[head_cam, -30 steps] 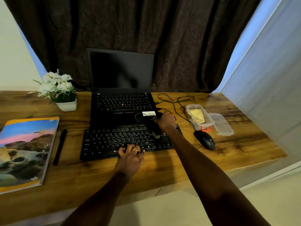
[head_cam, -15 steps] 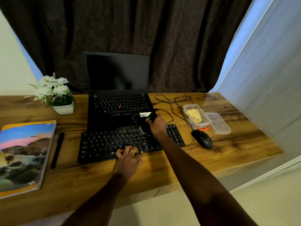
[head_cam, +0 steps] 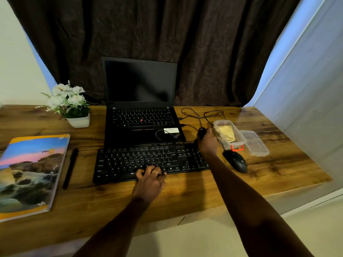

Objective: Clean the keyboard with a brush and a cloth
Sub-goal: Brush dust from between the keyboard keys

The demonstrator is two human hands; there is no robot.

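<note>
your right hand [head_cam: 207, 143] gripped the brush [head_cam: 201, 131], likely light and rigid; your left hand [head_cam: 150, 179] rested open on the keyboard [head_cam: 120, 164], which might slide.

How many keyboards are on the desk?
2. One is the laptop keyboard, at the back. The other is the black keyboard in front of it, with the left hand on its near edge. None looks hidden.

A black keyboard [head_cam: 148, 162] lies on wood-grain brown desk [head_cam: 185, 197], beside white flowers [head_cam: 67, 97] and a yellow cloth [head_cam: 226, 133].
</note>
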